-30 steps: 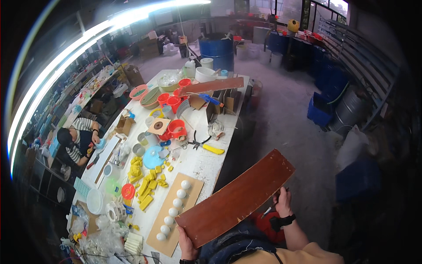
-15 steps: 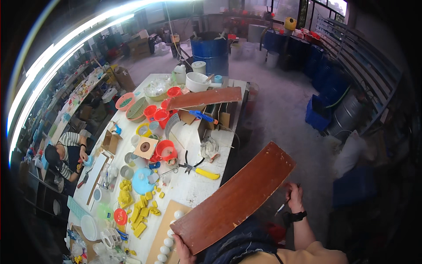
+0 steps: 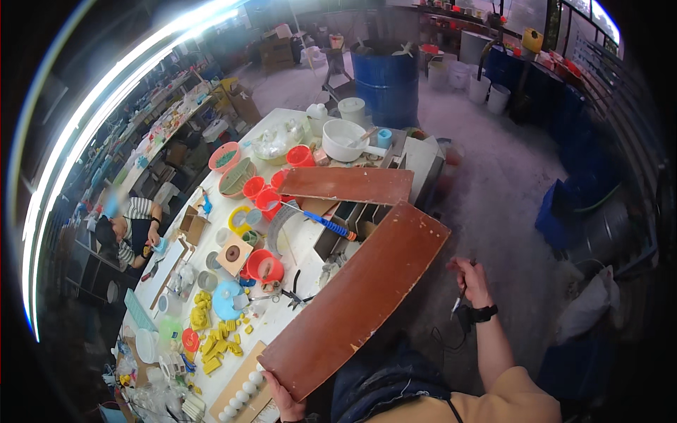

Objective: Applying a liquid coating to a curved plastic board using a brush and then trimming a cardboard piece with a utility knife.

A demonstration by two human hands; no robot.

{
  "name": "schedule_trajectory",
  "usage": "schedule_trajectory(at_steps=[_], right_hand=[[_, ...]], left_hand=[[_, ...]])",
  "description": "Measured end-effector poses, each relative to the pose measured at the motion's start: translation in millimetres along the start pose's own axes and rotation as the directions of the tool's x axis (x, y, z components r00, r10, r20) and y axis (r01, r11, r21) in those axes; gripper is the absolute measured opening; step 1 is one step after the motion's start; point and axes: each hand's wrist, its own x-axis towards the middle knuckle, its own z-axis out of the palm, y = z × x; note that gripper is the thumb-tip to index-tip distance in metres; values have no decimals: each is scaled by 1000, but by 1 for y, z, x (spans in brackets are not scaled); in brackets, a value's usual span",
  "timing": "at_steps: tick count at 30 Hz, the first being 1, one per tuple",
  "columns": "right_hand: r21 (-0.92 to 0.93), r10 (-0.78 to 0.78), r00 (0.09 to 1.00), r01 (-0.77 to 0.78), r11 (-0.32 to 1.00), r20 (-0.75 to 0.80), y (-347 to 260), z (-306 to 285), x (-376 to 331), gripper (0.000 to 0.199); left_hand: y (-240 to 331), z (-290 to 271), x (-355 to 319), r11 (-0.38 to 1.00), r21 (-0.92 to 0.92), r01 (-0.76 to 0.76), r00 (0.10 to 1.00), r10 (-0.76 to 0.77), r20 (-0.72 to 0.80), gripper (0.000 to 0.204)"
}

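Brown board [image 3: 356, 299] swung over table [image 3: 296, 127] edge, left hand [image 3: 282, 400] gripping corner

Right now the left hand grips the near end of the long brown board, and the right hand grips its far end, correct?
Not quite. In the head view the left hand does grip the near end of the long brown board, but the right hand is off the board, holding a thin tool beside it.

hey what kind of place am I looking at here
Probably a craft or casting workshop. A long white worktable is crowded with small red cups and yellow cast pieces, and a big blue drum stands on the bare concrete floor.
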Motion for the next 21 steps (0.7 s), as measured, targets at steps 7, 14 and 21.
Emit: schedule_trajectory(at_steps=[7, 14, 21], right_hand=[[58, 35, 979, -48, 997, 202, -31, 47, 98, 29], [53, 130, 931, -157, 986, 341, -29, 80, 182, 40], [56, 250, 738, -362, 930, 627, -49, 92, 236, 24]], left_hand=[[-3, 62, 17, 989, -42, -139, 986, 134, -100, 66], [-2, 91, 71, 956, -199, -217, 974, 198, -113, 61], [-9, 115, 94, 874, -313, -372, 926, 329, -185, 57]])
